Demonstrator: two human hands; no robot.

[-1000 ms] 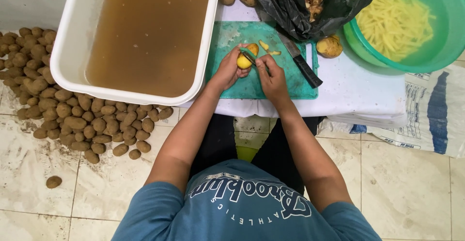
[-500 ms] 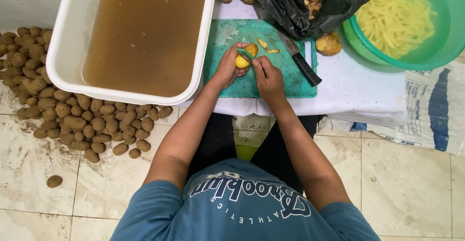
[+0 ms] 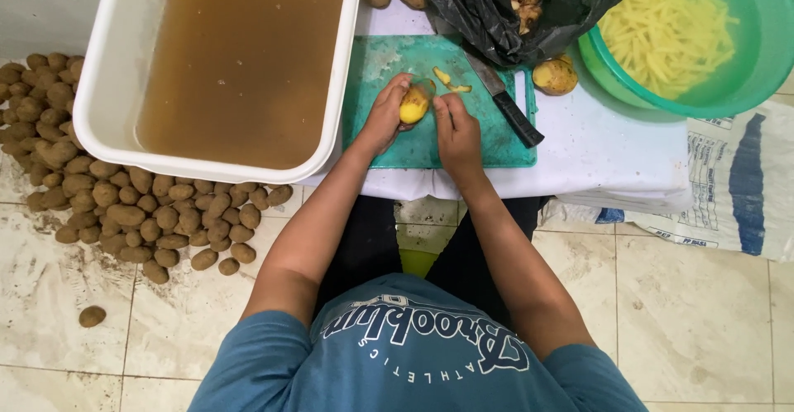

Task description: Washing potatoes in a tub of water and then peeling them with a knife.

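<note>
Both hands — left hand [image 3: 382, 121] gripping potato [image 3: 414, 106], right hand [image 3: 457, 133] beside it

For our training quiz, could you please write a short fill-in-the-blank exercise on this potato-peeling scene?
1. The left hand holds a peeled ____ potato.
2. The knife lies on the ____ cutting board.
3. Unpeeled potatoes are heaped on the ____.
4. The green basin holds potato ____.

Missing words: yellow; green; floor; strips
</note>
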